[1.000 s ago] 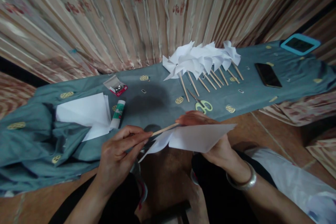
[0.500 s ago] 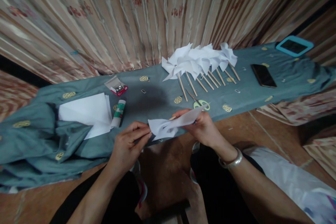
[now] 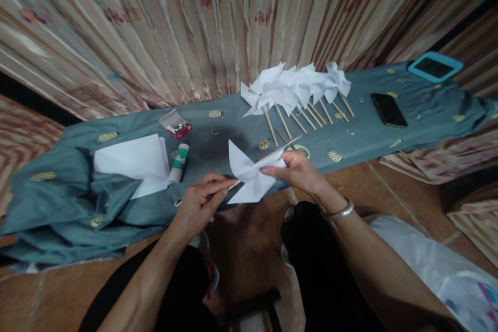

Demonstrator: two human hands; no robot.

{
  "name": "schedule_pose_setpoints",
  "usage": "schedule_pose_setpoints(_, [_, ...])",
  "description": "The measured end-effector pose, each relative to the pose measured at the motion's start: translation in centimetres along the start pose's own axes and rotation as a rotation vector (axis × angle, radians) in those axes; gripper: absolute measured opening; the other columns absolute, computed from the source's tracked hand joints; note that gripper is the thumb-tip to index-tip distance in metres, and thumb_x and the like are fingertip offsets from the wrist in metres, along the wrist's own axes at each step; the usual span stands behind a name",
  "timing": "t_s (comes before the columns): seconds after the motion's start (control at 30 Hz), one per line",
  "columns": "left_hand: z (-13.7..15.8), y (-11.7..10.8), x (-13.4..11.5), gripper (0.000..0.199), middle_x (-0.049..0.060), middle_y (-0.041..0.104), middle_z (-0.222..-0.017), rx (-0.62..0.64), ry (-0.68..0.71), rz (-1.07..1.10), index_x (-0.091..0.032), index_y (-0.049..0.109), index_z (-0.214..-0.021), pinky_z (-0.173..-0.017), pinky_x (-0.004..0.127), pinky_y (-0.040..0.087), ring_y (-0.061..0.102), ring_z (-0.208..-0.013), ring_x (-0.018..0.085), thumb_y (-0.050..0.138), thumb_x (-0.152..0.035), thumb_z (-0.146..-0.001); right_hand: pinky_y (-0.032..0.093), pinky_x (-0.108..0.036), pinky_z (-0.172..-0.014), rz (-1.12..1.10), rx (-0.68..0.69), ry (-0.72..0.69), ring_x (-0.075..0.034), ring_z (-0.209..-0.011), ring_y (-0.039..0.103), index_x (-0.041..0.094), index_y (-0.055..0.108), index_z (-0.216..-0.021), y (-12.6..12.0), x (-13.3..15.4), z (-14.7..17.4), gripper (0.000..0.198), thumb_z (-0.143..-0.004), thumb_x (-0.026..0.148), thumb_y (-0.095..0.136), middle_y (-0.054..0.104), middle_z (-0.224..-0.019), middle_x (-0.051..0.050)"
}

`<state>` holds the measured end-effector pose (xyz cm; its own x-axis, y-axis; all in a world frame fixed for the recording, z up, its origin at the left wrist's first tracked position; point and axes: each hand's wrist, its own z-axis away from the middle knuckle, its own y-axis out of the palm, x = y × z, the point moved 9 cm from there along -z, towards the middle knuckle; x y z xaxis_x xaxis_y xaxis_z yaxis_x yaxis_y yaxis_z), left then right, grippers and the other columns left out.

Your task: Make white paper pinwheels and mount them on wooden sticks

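Note:
A white paper pinwheel [image 3: 251,173] is held between my two hands over the near edge of the cloth-covered table. My left hand [image 3: 202,202] is closed on its thin wooden stick [image 3: 234,183], which runs in behind the paper. With thumb and fingers my right hand [image 3: 299,170] pinches the paper on the right side. Beyond my right hand lie green-handled scissors [image 3: 301,151], partly covered by the pinwheel and the hand. Several white pinwheels on sticks [image 3: 278,91] lie in an overlapping row at the back.
To the left are a stack of white paper [image 3: 130,161], a glue stick [image 3: 179,163] and an open small box of metal pins [image 3: 176,125]. A dark phone [image 3: 389,109] and a blue-framed tablet [image 3: 436,66] lie on the right. Bunched cloth [image 3: 70,207] covers the left end.
The pinwheel has turned so its blades face up toward me. My right hand has shifted onto the front of the paper, and more of the stick shows at my left hand.

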<state>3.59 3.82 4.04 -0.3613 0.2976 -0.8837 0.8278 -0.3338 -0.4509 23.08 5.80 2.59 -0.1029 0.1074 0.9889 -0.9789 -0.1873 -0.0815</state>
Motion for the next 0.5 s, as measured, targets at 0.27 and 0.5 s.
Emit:
schedule_pose_setpoints(0.27, [-0.1,0.4,0.4,0.026,0.008,0.073,-0.096,0.021,-0.031,0.061,-0.022,0.075,-0.105,-0.082,0.030,0.052,0.067,-0.089,0.018,0.059,-0.023,-0.084,0.052,-0.028,-0.064,-0.090,0.033,0.084,-0.014,-0.065,0.065,0.015,0.075,-0.076,-0.3,-0.7,-0.2,0.033,-0.057,0.039,0.085,0.075,-0.076,-0.003])
schedule_pose_setpoints(0.5, [0.1,0.5,1.8,0.030,0.007,0.075,-0.088,0.043,-0.132,0.012,-0.016,0.074,-0.105,-0.065,0.024,0.051,0.068,-0.074,0.017,0.061,-0.030,-0.082,0.051,-0.026,-0.064,-0.147,-0.006,0.124,-0.012,-0.062,0.065,0.015,0.076,-0.078,-0.9,-1.3,-0.4,0.031,-0.055,0.033,0.086,0.076,-0.074,-0.002])
